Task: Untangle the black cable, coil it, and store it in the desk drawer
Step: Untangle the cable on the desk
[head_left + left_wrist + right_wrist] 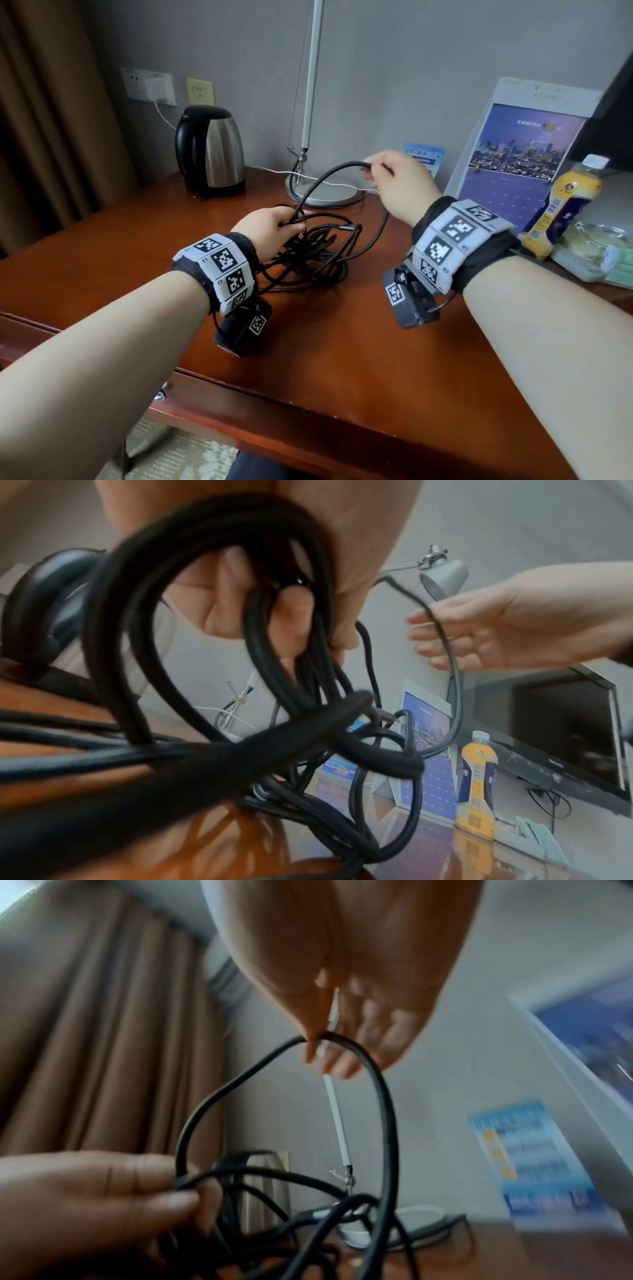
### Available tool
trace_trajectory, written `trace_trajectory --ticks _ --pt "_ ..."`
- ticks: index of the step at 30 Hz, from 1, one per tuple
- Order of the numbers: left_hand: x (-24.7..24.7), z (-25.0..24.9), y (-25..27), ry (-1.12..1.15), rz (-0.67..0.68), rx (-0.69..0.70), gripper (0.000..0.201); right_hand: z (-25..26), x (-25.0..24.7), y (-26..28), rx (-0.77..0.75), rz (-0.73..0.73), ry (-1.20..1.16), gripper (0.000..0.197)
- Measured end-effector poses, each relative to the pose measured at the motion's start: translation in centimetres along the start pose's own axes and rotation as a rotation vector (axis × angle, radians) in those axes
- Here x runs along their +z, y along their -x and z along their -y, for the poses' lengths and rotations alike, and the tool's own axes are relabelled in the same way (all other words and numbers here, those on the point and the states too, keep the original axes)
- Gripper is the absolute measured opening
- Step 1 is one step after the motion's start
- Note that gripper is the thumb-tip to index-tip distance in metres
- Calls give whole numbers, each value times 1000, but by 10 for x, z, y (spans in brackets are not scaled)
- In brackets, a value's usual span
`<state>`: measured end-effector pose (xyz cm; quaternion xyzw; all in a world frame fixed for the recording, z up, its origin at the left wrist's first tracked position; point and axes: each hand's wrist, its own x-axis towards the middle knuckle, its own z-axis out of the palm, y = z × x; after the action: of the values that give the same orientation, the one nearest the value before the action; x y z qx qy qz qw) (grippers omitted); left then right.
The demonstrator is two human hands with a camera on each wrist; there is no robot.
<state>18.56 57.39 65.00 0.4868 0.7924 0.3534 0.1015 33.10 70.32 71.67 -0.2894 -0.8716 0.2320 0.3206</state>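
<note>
A tangled black cable [318,253] lies in loose loops on the brown desk [342,342]. My left hand [274,226] grips several strands of the black cable [274,631] at the tangle's left side, fingers curled round them. My right hand [394,181] is raised above the desk and pinches one strand of the black cable [342,1039] between thumb and fingertips, so that it arcs up from the tangle. A plug end [339,226] of the cable lies on top of the pile. The desk drawer [164,390] shows at the front edge with a metal knob.
A steel kettle [212,150] stands at the back left, a desk lamp base [325,192] behind the tangle with a white cord. A blue leaflet stand [520,154], a yellow bottle [561,205] and a glass ashtray [596,240] crowd the right side.
</note>
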Motion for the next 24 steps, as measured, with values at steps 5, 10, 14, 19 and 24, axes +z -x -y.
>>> trace_trajectory --ticks 5,10,14,19,24 --pt "0 -11 0 -167 7 74 22 14 4 11 -286 159 724 33" --pt "-1 -8 3 -113 -91 81 30 14 0 6 -181 263 721 35" --pt "-7 2 1 -86 -132 -37 44 9 -7 -3 4 108 120 37" --pt "-11 13 1 -87 -131 -108 44 -2 -13 -13 310 -76 -354 37" --pt "-23 15 -1 -44 -172 -184 24 -29 -12 -5 601 4 -386 26"
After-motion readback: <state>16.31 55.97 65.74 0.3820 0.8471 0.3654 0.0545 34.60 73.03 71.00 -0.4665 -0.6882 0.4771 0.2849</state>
